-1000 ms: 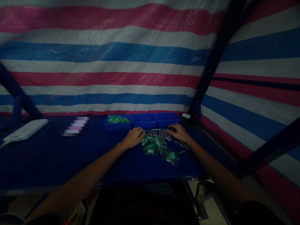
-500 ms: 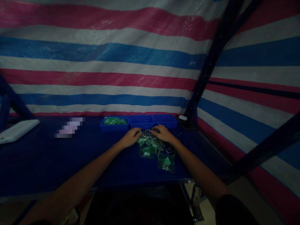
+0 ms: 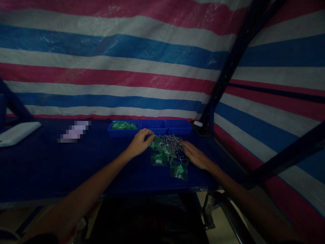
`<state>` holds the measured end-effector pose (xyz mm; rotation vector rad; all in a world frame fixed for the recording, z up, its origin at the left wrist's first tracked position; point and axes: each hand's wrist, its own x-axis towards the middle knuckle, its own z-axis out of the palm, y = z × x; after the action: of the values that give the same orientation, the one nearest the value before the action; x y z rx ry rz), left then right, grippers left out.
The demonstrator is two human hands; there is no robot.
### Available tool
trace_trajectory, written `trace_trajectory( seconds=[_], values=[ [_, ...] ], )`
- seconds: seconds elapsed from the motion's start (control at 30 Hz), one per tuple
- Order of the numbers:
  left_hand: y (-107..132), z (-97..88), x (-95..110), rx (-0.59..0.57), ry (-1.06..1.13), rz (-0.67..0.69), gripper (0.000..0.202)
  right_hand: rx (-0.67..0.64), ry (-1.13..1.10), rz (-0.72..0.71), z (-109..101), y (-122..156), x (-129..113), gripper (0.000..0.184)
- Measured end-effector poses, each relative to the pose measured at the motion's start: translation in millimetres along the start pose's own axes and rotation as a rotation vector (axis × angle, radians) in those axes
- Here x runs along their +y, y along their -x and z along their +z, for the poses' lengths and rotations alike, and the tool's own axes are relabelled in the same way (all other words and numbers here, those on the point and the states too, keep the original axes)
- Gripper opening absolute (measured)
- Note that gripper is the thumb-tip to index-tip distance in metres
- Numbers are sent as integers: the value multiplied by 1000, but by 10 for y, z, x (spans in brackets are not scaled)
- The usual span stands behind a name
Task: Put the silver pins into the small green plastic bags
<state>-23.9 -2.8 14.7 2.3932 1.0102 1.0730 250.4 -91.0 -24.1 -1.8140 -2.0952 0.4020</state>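
A mixed pile lies on the blue table. It has small clear bags with green contents [image 3: 158, 158], grey plastic wall plugs [image 3: 171, 144] and thin metal screws [image 3: 177, 138]. At the pile's left side is my left hand [image 3: 140, 143], thumb and forefinger bent together at a small green-tinted bag [image 3: 152, 143]. My right hand [image 3: 196, 156] lies against the right side with its fingers stretched out, fingertips touching the screws. Nothing is gripped in it. Nearest to me lies another clear bag [image 3: 179, 170] with a green piece and screws inside.
Behind the pile stand three blue bins: the left bin [image 3: 109, 130] holds green bags, beside the middle bin [image 3: 153, 131] and right bin [image 3: 179, 130]. A white case [image 3: 198, 124] sits at the back right, a white object [image 3: 19, 134] far left. Metal frame posts [image 3: 220, 78] flank the table.
My right hand has drawn back to the right and toward me, its fingers straightening and uncovering screws and plugs. My left hand has shifted slightly. The view has tilted down a little.
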Motion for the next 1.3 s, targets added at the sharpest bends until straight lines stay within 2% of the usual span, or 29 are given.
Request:
trace_trajectory(
  seconds=[0.13,0.23,0.33,0.5,0.63,0.83,0.93,1.0,1.13,1.17,1.3],
  values=[
    [27,29,-107,-15,-8,-64,25,21,36,-25,71,139,-221,69],
    [35,25,-168,-33,-49,-53,24,31,151,-65,76,295,-248,92],
    [31,22,-199,-65,-81,-35,23,-18,214,-105,76,354,-251,103],
    [18,24,-213,-39,-10,-74,26,-82,206,-142,122,88,-340,94],
    [23,16,-241,-63,136,-109,28,-79,174,-158,187,-133,-475,93],
    [17,-8,-294,-69,244,-172,29,-65,153,-175,247,-152,-606,86],
    [2,-58,-282,-9,272,-169,27,-39,156,-160,221,-127,-646,86],
    [-4,-93,-266,44,295,-192,27,25,142,-167,177,-140,-686,80],
    [-21,-119,-258,167,327,-213,26,253,-38,-113,56,-336,-830,48],
    [-31,-118,-262,195,331,-203,26,255,-131,-97,28,-427,-884,45],
    [-102,-143,-280,253,210,-103,24,96,-696,57,-44,-880,-1165,59]
  ],
)
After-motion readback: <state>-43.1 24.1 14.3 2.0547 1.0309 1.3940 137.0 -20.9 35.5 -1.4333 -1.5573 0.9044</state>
